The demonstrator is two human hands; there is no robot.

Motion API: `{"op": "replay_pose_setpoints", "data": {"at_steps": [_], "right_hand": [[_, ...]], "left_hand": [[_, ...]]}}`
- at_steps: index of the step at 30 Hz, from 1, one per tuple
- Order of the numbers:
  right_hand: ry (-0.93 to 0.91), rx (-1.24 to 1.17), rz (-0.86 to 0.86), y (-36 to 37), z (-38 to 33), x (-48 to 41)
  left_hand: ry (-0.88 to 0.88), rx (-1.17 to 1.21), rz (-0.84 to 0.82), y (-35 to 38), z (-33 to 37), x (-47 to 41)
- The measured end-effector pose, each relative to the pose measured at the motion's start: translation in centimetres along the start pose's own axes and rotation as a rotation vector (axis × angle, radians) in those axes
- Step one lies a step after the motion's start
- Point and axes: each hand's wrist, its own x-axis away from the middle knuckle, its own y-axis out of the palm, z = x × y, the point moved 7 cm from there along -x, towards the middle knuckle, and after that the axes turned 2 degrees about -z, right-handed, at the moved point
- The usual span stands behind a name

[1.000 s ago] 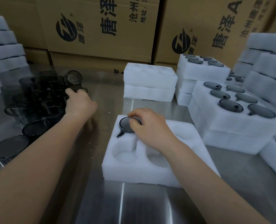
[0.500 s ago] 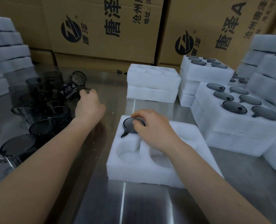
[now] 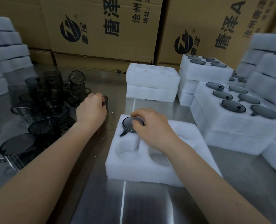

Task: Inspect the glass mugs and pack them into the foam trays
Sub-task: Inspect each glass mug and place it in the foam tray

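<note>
Boxes [image 3: 101,29]: brown cardboard with dark print, walling the far side.
Table [image 3: 150,204]: shiny steel under everything.
Foam stacks [image 3: 4,50]: white slabs piled far left; more on the far right.
Full tray [image 3: 231,126]: on the right, its pockets filled with dark mugs.
Near tray [image 3: 150,172]: centre, close by; near pockets empty.
Mugs [image 3: 42,102]: smoky glass cluster on the left, most upright, one at the far side on its side.
Right hand [image 3: 155,128]: over the near tray, fingers curled over the packed mug's far rim, thumb on top.
Left hand [image 3: 91,109]: at the cluster's right edge, fingers wrapped round the loose mug.
Packed mug [image 3: 128,125]: sunk in the far-left pocket, handle pointing near-left.
Loose mug [image 3: 105,101]: mostly hidden by the hand; lifted or standing, I cannot tell.
</note>
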Motion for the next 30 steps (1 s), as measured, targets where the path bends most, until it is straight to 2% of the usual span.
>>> {"op": "replay_pose_setpoints", "data": {"at_steps": [4,9,12,14,19,22,24,26,30], "right_hand": [[0.030,-0.160,0.081,-0.6,0.6,-0.1],[0.234,-0.735,0.298,-2.6,2.9,0.1],[0.275,-0.996,0.285,-2.6,3.4,0.1],[0.236,-1.139,0.238,-2.5,3.1,0.1],[0.146,-1.404,0.262,-3.1,2.8,0.5],[0.145,-1.495,0.242,-2.9,2.9,0.7],[0.113,-1.503,0.198,-2.8,2.6,0.6],[0.107,-1.490,0.164,-2.5,2.5,0.5],[0.152,-1.428,0.143,-2.0,2.8,0.3]], "left_hand": [[0.152,0.084,0.117,-0.6,1.3,0.7],[0.425,0.434,0.171,-2.4,5.1,2.2],[0.629,0.503,0.228,-4.2,8.1,3.8],[0.682,0.533,0.234,-5.1,9.5,4.5],[0.636,0.643,0.131,-6.0,10.8,5.1],[0.530,0.872,-0.027,-5.2,10.9,5.0],[0.406,1.014,-0.146,-4.0,10.8,4.8],[0.311,1.028,-0.229,-2.6,10.6,4.6],[0.270,1.074,-0.259,-1.5,10.2,4.5]]}}
